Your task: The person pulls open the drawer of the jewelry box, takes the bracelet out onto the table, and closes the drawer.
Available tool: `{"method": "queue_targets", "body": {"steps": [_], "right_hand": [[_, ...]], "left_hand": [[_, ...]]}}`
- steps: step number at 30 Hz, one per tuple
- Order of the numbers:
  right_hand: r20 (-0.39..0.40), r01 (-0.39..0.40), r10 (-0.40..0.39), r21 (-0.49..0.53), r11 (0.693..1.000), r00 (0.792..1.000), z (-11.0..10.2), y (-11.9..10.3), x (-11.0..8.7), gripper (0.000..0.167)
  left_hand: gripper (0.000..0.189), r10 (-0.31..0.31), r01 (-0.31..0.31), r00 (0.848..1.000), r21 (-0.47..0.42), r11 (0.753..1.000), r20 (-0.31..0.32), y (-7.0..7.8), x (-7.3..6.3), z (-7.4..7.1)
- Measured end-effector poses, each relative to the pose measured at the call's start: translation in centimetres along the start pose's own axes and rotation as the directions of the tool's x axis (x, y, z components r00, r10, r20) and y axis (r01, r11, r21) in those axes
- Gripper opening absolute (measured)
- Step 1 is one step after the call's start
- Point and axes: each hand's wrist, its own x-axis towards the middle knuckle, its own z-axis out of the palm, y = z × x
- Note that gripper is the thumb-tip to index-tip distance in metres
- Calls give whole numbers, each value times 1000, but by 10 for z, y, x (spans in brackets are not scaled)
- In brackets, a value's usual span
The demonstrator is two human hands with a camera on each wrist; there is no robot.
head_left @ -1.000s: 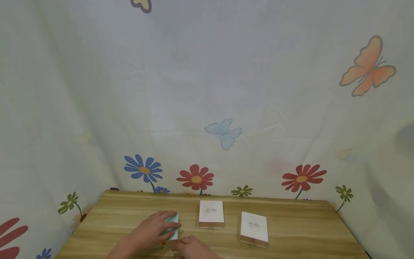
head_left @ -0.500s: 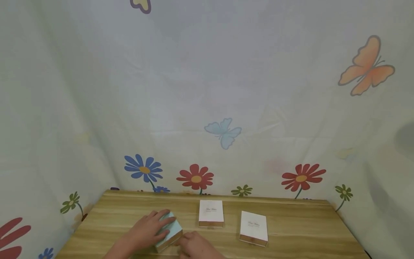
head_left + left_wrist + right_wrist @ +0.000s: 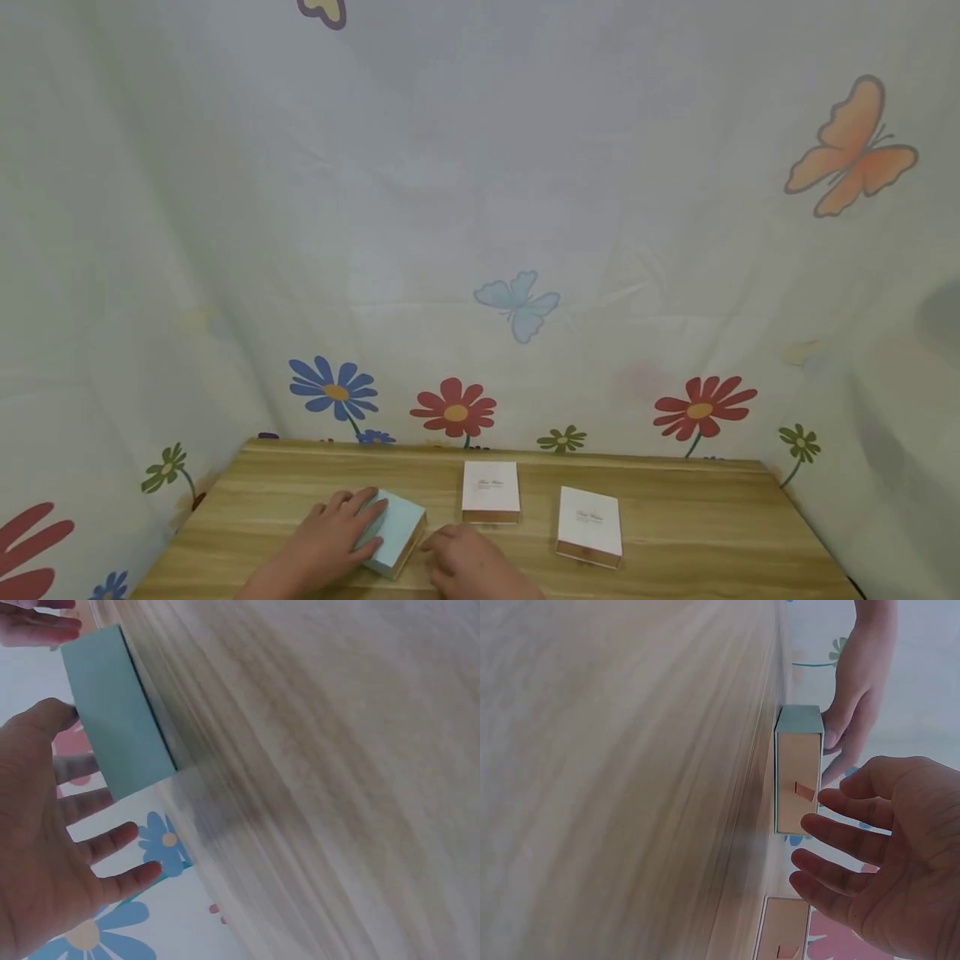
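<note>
A light blue drawer box (image 3: 396, 531) lies flat on the table, turned at an angle. Its tan end with a small pull tab (image 3: 805, 791) faces my right hand (image 3: 474, 562). My left hand (image 3: 326, 533) rests with spread, mostly straight fingers over the left part of the box's top. In the left wrist view the thumb touches the pale blue side (image 3: 120, 712), while the ring and little fingers stand off it. Fingers loosely bent, the right hand (image 3: 892, 847) is beside the tab end; the right wrist view shows a slight gap, and nothing is in its grasp.
Two white boxes with printed lettering lie flat on the wooden table (image 3: 697, 533): one white box (image 3: 491, 487) behind the hands, another white box (image 3: 589, 521) further right. A flower-and-butterfly curtain (image 3: 600, 208) hangs behind the table.
The light blue box has rotated counterclockwise under the left hand, its tan end swinging from the near side to the right. My right hand has shifted slightly right, away from it.
</note>
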Motion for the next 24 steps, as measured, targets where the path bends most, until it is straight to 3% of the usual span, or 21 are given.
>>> {"method": "queue_targets", "body": {"steps": [3,6,10,18,24], "right_hand": [[-10,-17,17,-11,1000,1000,-1,2,-3,24],[-31,-25,24,-34,999,999,-2,3,-3,25],[-47,-30,28,-43,999,999,0,4,-2,26],[-77,-110,112,27,994,991,4,2,11,26],[-84,-112,114,29,993,990,5,-1,17,25]], "left_hand": [[63,71,-71,997,9,997,-43,-1,-1,2],[68,176,-174,982,23,984,-67,-1,1,5],[73,258,-257,965,28,966,-34,0,5,6],[71,293,-293,955,-10,956,40,2,11,1],[73,251,-251,966,-1,968,58,4,14,-1]]}}
